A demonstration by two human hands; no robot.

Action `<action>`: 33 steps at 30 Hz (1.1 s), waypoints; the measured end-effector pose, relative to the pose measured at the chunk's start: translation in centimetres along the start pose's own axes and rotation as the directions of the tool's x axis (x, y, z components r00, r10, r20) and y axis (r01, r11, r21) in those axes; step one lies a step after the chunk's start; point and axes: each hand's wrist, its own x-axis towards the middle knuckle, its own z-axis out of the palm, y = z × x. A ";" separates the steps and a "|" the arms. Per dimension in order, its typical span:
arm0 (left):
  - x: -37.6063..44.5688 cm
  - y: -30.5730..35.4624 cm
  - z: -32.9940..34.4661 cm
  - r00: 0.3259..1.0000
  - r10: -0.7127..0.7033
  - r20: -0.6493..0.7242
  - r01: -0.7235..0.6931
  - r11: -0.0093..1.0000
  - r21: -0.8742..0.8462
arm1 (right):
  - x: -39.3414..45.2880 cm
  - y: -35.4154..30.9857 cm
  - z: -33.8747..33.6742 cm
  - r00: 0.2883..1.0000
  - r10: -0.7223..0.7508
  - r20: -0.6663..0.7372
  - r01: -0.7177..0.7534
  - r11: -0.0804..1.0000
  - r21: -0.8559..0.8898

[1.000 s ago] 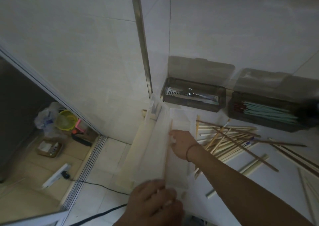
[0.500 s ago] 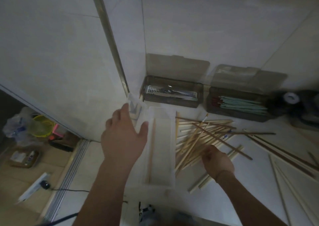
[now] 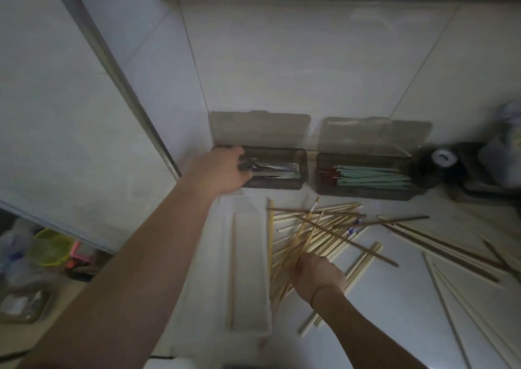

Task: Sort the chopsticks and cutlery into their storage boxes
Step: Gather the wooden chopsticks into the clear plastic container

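Observation:
My left hand (image 3: 218, 171) reaches into the left end of a dark box (image 3: 282, 184) against the wall, and its fingers curl round the ends of the metal cutlery (image 3: 277, 169) inside. A second dark box (image 3: 363, 195) to the right holds green chopsticks (image 3: 372, 175). Both lids stand open against the tiles. My right hand (image 3: 317, 275) grips several sticks at the near end of a loose pile of wooden chopsticks (image 3: 324, 227). Between my arms lies a long white tray (image 3: 251, 258) holding one wooden chopstick (image 3: 232, 270).
Long thin sticks (image 3: 451, 255) lie spread on the counter to the right. A black object with a white cap (image 3: 441, 158) stands beside the right box. The counter drops off at the left to a floor with a yellow basket (image 3: 50, 246).
My left hand has gone from the white tray's far left corner up into the cutlery box. My right hand has stayed on the chopstick pile. The view has tilted up.

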 end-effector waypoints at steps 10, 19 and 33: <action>-1.2 -5.8 4.5 0.911 0.331 -0.247 -0.382 0.903 -0.196 | 0.8 -3.9 0.3 0.974 0.184 -0.130 -0.175 0.981 0.081; -1.9 -8.2 5.7 0.876 0.303 -0.376 -0.439 0.825 -0.357 | -0.9 -3.8 -1.1 0.983 0.181 -0.026 -0.172 0.961 0.218; -1.7 -8.2 5.3 0.875 0.274 -0.400 -0.459 0.732 -0.503 | -7.2 0.0 -6.6 0.888 0.419 -0.190 0.087 0.251 0.964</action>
